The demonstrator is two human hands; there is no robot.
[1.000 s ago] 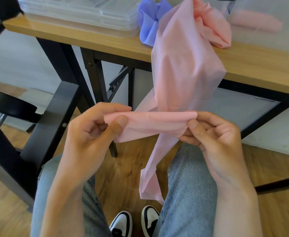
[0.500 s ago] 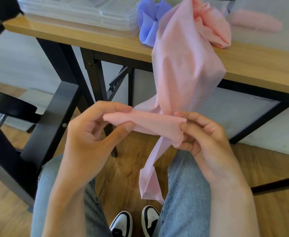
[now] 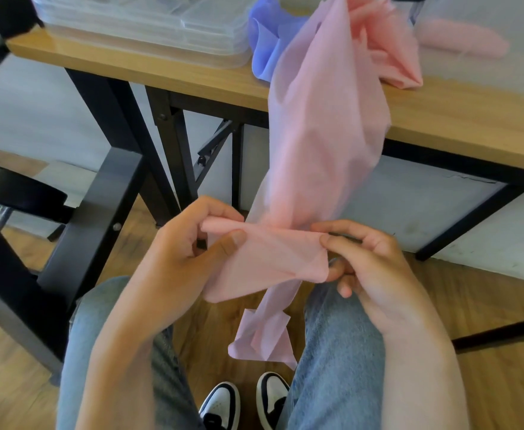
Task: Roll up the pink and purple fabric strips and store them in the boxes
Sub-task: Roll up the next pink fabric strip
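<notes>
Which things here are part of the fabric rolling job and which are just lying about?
Job: pink strip pinched by left hand and right hand; purple fabric; clear boxes; pink roll.
Lying about: black chair; wooden table.

No text, label, brand, number or sign can be read on anything in view.

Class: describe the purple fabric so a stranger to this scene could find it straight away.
Start at the wooden table. Between the clear boxes and the pink fabric lies the purple fabric, bunched near the edge. It is the only purple thing there.
</notes>
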